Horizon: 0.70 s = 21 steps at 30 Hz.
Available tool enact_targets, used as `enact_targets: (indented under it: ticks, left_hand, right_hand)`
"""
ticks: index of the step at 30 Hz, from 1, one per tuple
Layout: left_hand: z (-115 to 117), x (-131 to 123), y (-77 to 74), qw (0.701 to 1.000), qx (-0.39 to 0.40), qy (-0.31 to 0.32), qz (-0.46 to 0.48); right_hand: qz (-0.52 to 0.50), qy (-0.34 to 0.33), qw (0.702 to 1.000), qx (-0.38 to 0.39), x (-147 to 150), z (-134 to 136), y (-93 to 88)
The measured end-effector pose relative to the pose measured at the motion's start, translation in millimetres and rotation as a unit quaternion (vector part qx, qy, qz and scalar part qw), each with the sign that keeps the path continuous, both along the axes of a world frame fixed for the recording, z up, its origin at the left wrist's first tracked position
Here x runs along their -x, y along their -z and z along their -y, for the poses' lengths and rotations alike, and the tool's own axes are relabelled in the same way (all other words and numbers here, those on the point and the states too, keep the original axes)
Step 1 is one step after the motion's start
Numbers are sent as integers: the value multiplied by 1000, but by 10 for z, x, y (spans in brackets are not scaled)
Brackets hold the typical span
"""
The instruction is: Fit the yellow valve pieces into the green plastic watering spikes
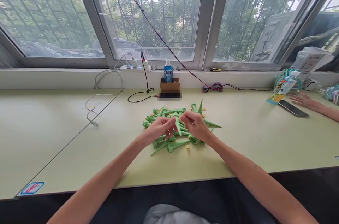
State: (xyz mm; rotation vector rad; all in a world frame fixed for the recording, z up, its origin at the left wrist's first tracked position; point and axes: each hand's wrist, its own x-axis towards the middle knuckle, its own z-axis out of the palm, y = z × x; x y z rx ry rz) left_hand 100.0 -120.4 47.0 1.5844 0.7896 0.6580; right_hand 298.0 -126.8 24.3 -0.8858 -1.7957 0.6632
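A heap of green plastic cone spikes with a few small yellow pieces lies in the middle of the pale green table. Both my hands hover over the heap. My left hand and my right hand are closed, fingertips meeting on one green spike held point-down between them. The spike's wide end sits at my right fingertips.
A small cardboard box and a blue-labelled bottle stand at the back centre. A power strip and cables lie near the windowsill. At far right another person's hand rests beside a phone and a drink bottle.
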Motion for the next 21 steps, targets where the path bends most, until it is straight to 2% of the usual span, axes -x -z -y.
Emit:
enact_targets:
  ticks: [6,11,16,21]
  left_hand:
    - [10,-7,6,987,-136,-55,-59]
    - [5,-32,40,951,-284,-115,-44]
    - [-8,-24,70,904,-408,-108,-67]
    - [-8,9,103,869,-480,-80,-88]
  right_hand:
    - [-4,-1,1000,8,18,3,10]
    - [-34,-21,999,37,36,17,1]
    - [-62,-47,994,74,34,23,-16]
    - [-76,-79,988,106,11,7,-24]
